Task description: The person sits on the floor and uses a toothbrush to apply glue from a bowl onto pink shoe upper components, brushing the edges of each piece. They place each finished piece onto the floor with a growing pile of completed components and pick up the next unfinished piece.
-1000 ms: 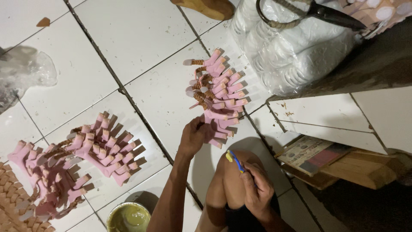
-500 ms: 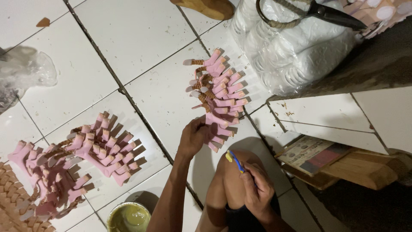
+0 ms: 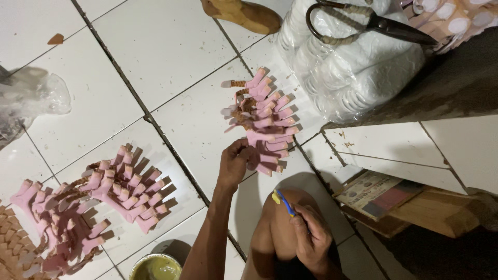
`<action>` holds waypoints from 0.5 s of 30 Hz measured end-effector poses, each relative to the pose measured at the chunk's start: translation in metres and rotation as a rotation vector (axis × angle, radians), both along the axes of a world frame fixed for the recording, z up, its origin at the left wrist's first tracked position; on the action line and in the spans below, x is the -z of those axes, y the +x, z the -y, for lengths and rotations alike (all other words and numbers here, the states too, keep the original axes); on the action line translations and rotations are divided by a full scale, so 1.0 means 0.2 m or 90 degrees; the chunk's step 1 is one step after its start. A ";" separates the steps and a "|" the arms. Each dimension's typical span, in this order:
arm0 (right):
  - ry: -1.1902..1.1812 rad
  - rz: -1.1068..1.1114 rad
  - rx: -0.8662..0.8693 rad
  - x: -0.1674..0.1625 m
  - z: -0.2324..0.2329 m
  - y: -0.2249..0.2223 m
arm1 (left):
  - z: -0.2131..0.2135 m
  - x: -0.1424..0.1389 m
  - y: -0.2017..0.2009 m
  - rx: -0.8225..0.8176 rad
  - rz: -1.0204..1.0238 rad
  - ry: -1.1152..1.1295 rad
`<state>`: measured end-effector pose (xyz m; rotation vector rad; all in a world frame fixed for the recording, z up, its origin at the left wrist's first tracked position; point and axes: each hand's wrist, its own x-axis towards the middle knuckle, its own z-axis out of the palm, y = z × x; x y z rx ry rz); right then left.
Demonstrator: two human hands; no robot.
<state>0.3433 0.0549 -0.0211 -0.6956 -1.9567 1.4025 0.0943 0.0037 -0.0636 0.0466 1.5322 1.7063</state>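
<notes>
A white tiled floor [image 3: 171, 46] fills most of the frame. At upper right sits a clear bag of white discs [image 3: 353, 67] with black scissors [image 3: 373, 22] on top. Pink strap pieces [image 3: 264, 122] lie fanned at centre. The left hand [image 3: 236, 163] pinches the lowest piece, fingers closed on it. At lower centre the right hand [image 3: 310, 239], curled, grips a small blue brush [image 3: 282, 199] over the knee.
</notes>
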 end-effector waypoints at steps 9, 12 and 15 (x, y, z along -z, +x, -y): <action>-0.018 0.026 -0.001 -0.02 -0.01 -0.01 | -0.01 0.03 -0.02 -0.052 0.012 -0.033; 0.002 0.014 -0.009 -0.02 -0.01 -0.03 | -0.02 0.01 -0.02 -0.042 0.003 -0.032; 0.014 -0.008 -0.007 -0.02 -0.02 -0.03 | -0.02 0.00 -0.04 -0.039 0.003 -0.036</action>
